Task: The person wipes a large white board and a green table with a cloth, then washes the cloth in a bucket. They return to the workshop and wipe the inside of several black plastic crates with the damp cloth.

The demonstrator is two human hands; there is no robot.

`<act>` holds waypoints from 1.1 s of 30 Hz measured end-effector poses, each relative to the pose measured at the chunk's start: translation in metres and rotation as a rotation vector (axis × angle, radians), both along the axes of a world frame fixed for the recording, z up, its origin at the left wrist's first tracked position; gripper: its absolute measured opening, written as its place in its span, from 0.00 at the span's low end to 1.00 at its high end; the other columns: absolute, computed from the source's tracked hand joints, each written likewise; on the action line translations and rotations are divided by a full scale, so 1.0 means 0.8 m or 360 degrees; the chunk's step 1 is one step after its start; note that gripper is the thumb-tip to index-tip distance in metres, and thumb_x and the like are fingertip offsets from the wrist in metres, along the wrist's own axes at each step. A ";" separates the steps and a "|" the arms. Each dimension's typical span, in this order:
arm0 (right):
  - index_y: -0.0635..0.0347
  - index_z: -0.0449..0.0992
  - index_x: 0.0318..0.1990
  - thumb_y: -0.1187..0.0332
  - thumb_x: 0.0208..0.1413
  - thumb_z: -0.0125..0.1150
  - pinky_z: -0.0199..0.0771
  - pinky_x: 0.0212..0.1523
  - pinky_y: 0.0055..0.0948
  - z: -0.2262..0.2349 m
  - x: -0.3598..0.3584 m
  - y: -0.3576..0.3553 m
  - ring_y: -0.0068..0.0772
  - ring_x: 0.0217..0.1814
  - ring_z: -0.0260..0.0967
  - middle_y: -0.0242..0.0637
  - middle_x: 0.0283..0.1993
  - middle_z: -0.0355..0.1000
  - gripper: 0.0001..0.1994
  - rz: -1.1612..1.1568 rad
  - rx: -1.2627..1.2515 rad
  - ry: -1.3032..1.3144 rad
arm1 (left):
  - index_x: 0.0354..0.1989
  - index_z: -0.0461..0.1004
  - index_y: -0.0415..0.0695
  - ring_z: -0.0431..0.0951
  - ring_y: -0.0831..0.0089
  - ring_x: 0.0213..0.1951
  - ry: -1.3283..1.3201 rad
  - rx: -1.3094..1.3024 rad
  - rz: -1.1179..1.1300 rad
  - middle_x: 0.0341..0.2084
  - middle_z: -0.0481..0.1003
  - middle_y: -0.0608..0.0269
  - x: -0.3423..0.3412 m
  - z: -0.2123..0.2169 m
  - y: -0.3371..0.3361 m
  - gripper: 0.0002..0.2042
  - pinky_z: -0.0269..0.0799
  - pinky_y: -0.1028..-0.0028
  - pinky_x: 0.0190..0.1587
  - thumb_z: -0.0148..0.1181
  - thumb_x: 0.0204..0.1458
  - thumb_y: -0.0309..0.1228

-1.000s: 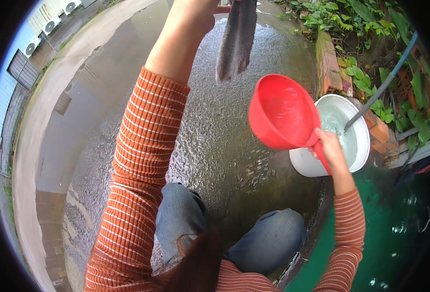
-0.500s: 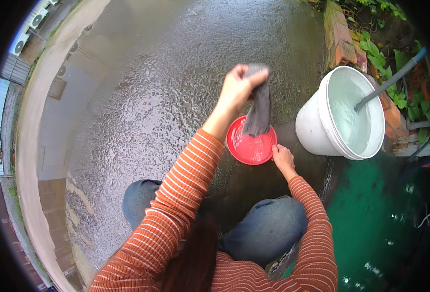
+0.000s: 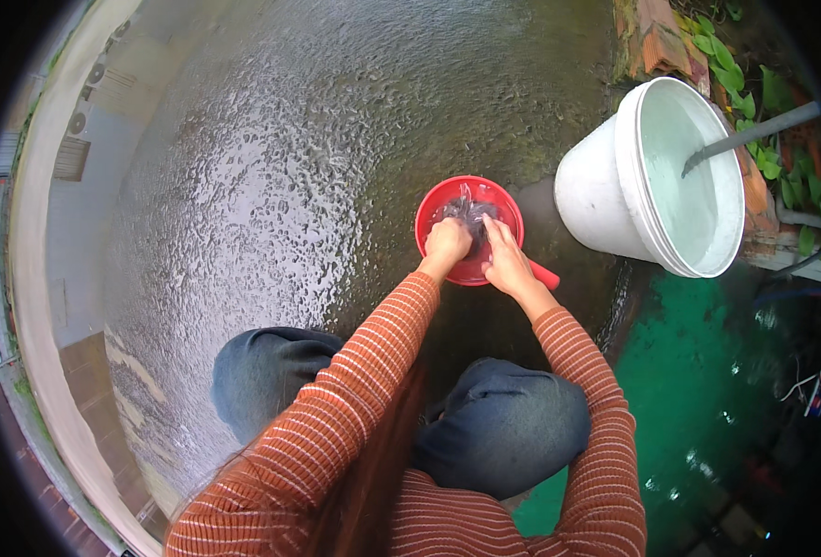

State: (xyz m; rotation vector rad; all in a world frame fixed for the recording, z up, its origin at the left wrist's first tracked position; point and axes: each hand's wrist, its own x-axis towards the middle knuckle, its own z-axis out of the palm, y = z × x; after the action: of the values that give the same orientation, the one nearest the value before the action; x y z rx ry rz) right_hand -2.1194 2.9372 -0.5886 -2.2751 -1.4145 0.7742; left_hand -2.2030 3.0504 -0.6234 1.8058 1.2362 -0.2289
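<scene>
A round red plastic dipper (image 3: 423, 206) with a short handle sits on the wet ground, water splashing inside it. In that water lies a dark grey cloth (image 3: 471, 212), bunched up and partly hidden by splashes and my fingers. My left hand (image 3: 449, 243) reaches over the near rim, its fingers curled closed on the cloth. Beside it my right hand (image 3: 506, 258) has its fingers stretched out, the tips at the cloth's right side. The dipper's handle (image 3: 544, 275) sticks out to the right beneath my right wrist, and that hand is off it.
Right of the dipper stands a white bucket (image 3: 605, 200) of water with a grey hose (image 3: 754, 139) in it. Bricks (image 3: 663, 42) and green plants (image 3: 726, 70) line the far right. A green surface (image 3: 680, 371) is near right; my knees (image 3: 503, 427) are close in front.
My left hand has lowered the grey cloth from above the dipper into its water. My right hand has left the handle and moved left, over the dipper, to the cloth.
</scene>
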 end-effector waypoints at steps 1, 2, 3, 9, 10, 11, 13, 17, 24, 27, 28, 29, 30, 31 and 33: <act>0.59 0.46 0.63 0.77 0.35 0.63 0.57 0.60 0.36 -0.004 0.001 0.007 0.48 0.62 0.52 0.46 0.61 0.50 0.44 -0.0046 0.0017 0.0112 | 0.36 0.72 0.40 0.75 0.62 0.28 -0.0219 -0.0111 0.0060 0.22 0.73 0.56 0.006 0.011 0.008 0.12 0.72 0.66 0.38 0.49 0.51 0.36; 0.59 0.42 0.64 0.75 0.34 0.66 0.55 0.61 0.36 -0.008 0.002 0.016 0.48 0.64 0.49 0.47 0.62 0.48 0.47 -0.0090 0.0033 0.0224 | 0.35 0.72 0.39 0.75 0.65 0.25 -0.0438 -0.0219 0.0122 0.20 0.73 0.58 0.010 0.022 0.016 0.13 0.72 0.68 0.36 0.47 0.52 0.36; 0.59 0.42 0.63 0.72 0.32 0.70 0.54 0.62 0.35 -0.021 0.009 0.025 0.47 0.65 0.47 0.47 0.63 0.47 0.50 -0.0153 -0.0025 0.0444 | 0.32 0.71 0.39 0.73 0.69 0.23 -0.0642 -0.0396 0.0259 0.19 0.72 0.61 0.017 0.037 0.027 0.12 0.72 0.70 0.33 0.46 0.53 0.35; 0.68 0.66 0.51 0.74 0.46 0.56 0.61 0.51 0.25 -0.039 0.039 0.048 0.26 0.48 0.64 0.35 0.45 0.68 0.21 -0.0704 0.0335 0.1157 | 0.22 0.64 0.47 0.66 0.78 0.19 -0.1618 -0.1325 0.1391 0.14 0.60 0.73 -0.017 0.152 0.116 0.12 0.72 0.72 0.26 0.45 0.53 0.40; 0.67 0.65 0.51 0.75 0.46 0.56 0.62 0.50 0.23 0.035 0.020 0.071 0.23 0.46 0.64 0.32 0.45 0.67 0.21 -0.0891 0.0401 0.1512 | 0.23 0.63 0.49 0.67 0.78 0.21 -0.1555 -0.1134 0.1524 0.16 0.64 0.72 -0.040 0.149 0.132 0.13 0.71 0.73 0.26 0.46 0.52 0.44; 0.65 0.64 0.52 0.77 0.45 0.56 0.60 0.51 0.23 0.077 0.024 0.079 0.22 0.47 0.63 0.31 0.46 0.67 0.23 -0.0787 0.0465 0.1560 | 0.25 0.64 0.49 0.68 0.77 0.22 -0.1472 -0.1068 0.1564 0.18 0.65 0.71 -0.046 0.155 0.138 0.13 0.70 0.71 0.28 0.49 0.51 0.45; 0.64 0.64 0.52 0.76 0.47 0.57 0.60 0.52 0.24 0.151 0.018 0.104 0.21 0.47 0.63 0.32 0.45 0.66 0.22 -0.0549 0.0619 0.1703 | 0.30 0.66 0.47 0.69 0.74 0.28 -0.1298 -0.1030 0.1575 0.23 0.69 0.67 -0.046 0.141 0.146 0.15 0.68 0.66 0.32 0.54 0.48 0.47; 0.63 0.67 0.43 0.71 0.51 0.54 0.63 0.53 0.33 0.253 -0.009 0.171 0.33 0.51 0.66 0.41 0.45 0.69 0.12 -0.0239 0.0716 0.1813 | 0.52 0.63 0.47 0.64 0.56 0.49 -0.1233 -0.1197 0.1421 0.51 0.62 0.52 -0.018 0.075 0.124 0.30 0.60 0.50 0.48 0.59 0.42 0.51; 0.60 0.68 0.35 0.67 0.52 0.51 0.61 0.54 0.36 0.205 0.011 0.254 0.38 0.54 0.64 0.42 0.40 0.71 0.07 -0.0372 0.0812 0.1658 | 0.56 0.58 0.59 0.60 0.47 0.55 -0.2761 -0.2277 0.1516 0.55 0.59 0.53 -0.004 0.114 0.142 0.28 0.55 0.39 0.52 0.47 0.50 0.57; 0.63 0.61 0.49 0.65 0.49 0.58 0.55 0.58 0.34 0.126 -0.051 0.261 0.36 0.58 0.59 0.45 0.52 0.64 0.21 -0.0110 0.0748 0.0659 | 0.50 0.65 0.57 0.67 0.59 0.50 -0.2783 -0.1986 0.1842 0.46 0.68 0.58 0.004 0.084 0.178 0.19 0.63 0.46 0.49 0.41 0.55 0.52; 0.64 0.58 0.53 0.64 0.48 0.60 0.52 0.60 0.34 0.109 -0.066 0.263 0.36 0.59 0.57 0.46 0.56 0.61 0.27 0.0057 0.0779 0.0233 | 0.49 0.66 0.56 0.69 0.62 0.48 -0.2766 -0.1888 0.1900 0.44 0.70 0.59 0.005 0.073 0.181 0.19 0.65 0.49 0.48 0.42 0.55 0.51; 0.63 0.50 0.59 0.62 0.47 0.61 0.51 0.61 0.36 0.102 -0.061 0.287 0.47 0.62 0.53 0.51 0.61 0.54 0.35 -0.0036 0.0679 0.0153 | 0.48 0.67 0.52 0.72 0.68 0.44 -0.2963 -0.1934 0.1673 0.42 0.71 0.62 0.006 0.064 0.170 0.16 0.68 0.60 0.47 0.44 0.56 0.44; 0.62 0.49 0.60 0.66 0.46 0.59 0.53 0.60 0.35 0.095 -0.044 0.308 0.45 0.63 0.51 0.53 0.62 0.52 0.34 -0.0277 0.0804 0.0226 | 0.49 0.66 0.48 0.71 0.68 0.45 -0.2799 -0.2067 0.1922 0.43 0.71 0.63 0.003 0.102 0.158 0.15 0.67 0.66 0.49 0.44 0.56 0.40; 0.60 0.49 0.61 0.69 0.46 0.56 0.53 0.60 0.35 0.090 -0.020 0.329 0.45 0.63 0.52 0.53 0.62 0.52 0.34 -0.0551 0.0749 0.0418 | 0.49 0.66 0.48 0.70 0.69 0.46 -0.2848 -0.1954 0.1972 0.43 0.71 0.63 0.006 0.109 0.150 0.15 0.67 0.66 0.49 0.44 0.57 0.40; 0.58 0.52 0.61 0.74 0.45 0.49 0.55 0.59 0.33 0.085 -0.007 0.342 0.45 0.62 0.53 0.53 0.63 0.50 0.31 -0.0719 0.0577 0.0760 | 0.52 0.64 0.49 0.68 0.71 0.48 -0.2866 -0.1764 0.2123 0.45 0.70 0.64 0.017 0.097 0.152 0.17 0.64 0.67 0.51 0.42 0.58 0.40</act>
State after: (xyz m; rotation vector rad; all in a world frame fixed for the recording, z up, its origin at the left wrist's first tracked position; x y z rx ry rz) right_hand -2.1246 3.2110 -0.5206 -1.8589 -0.7189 0.7665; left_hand -2.1894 3.1718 -0.5455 -0.3177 0.3790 1.0354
